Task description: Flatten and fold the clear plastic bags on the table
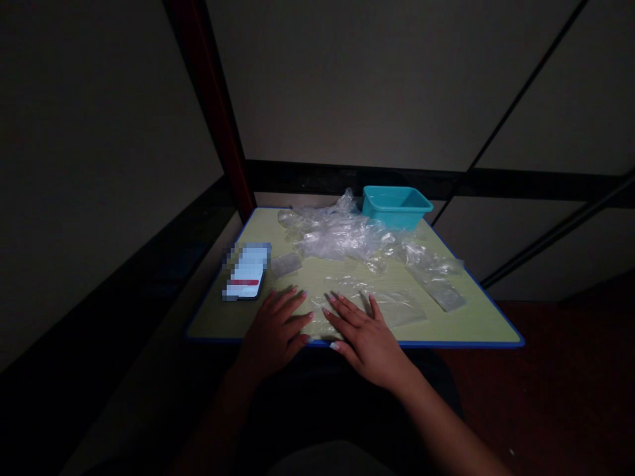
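Near the front edge of the table, a clear plastic bag [404,309] lies flat. My right hand [364,337] rests on its left part with fingers spread. My left hand [278,327] is also spread, by the table's front edge, with its fingertips near the left end of this bag; whether they touch it I cannot tell. Neither hand grips anything. Further back lies a heap of crumpled clear plastic bags [337,238], and more bag plastic [441,291] trails down the right side. A small flat clear bag [286,264] lies ahead of my left hand.
A lit smartphone [248,271] lies at the table's left side. At the back right stands a turquoise plastic basket [394,215], touching the heaped plastic. The pale yellow-green table [218,324] has a blue rim. Panelled walls [347,86] stand behind it and to the left.
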